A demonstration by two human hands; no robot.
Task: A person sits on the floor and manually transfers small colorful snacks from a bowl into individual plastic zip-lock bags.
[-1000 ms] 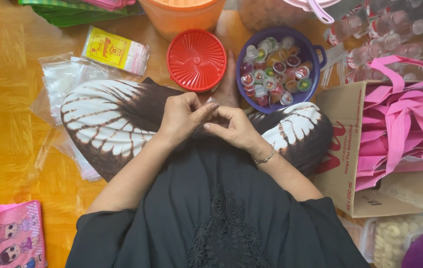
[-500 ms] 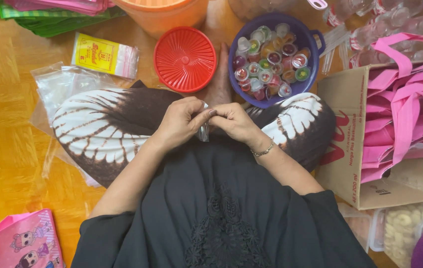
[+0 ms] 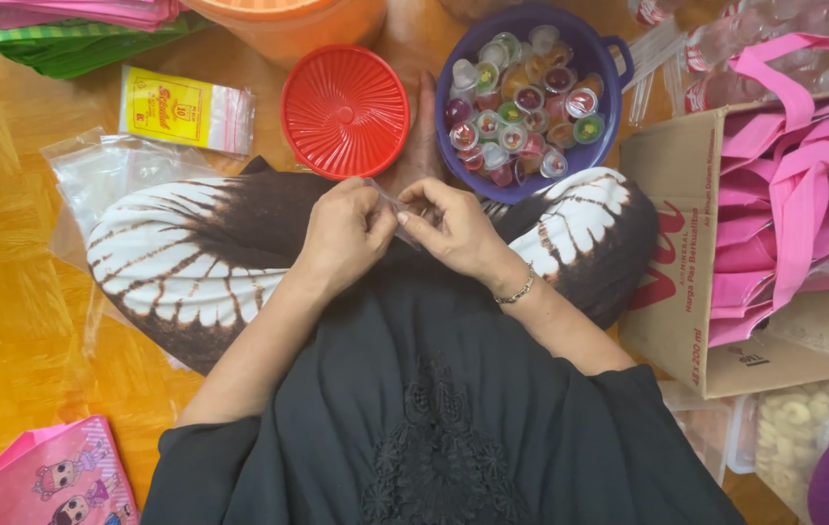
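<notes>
Fingers of both hands (image 3: pixel 400 228) pinch a clear plastic bag (image 3: pixel 397 206) below red lid (image 3: pixel 344 110).

Both hands met over the lap. The left hand (image 3: pixel 344 231) and right hand (image 3: pixel 448 226) pinched a small clear bag (image 3: pixel 397 206) between their fingertips. Just beyond them a red lid (image 3: pixel 345 111) lay on the floor (image 3: pixel 6 282) beside a purple bowl (image 3: pixel 618 60) filled with small jelly cups (image 3: pixel 521 107). A cardboard box (image 3: pixel 672 292) of pink bags (image 3: pixel 803 185) stood to the right. A yellow packet (image 3: pixel 176 105) lay to the left, near clear plastic bags (image 3: pixel 103 175).
</notes>
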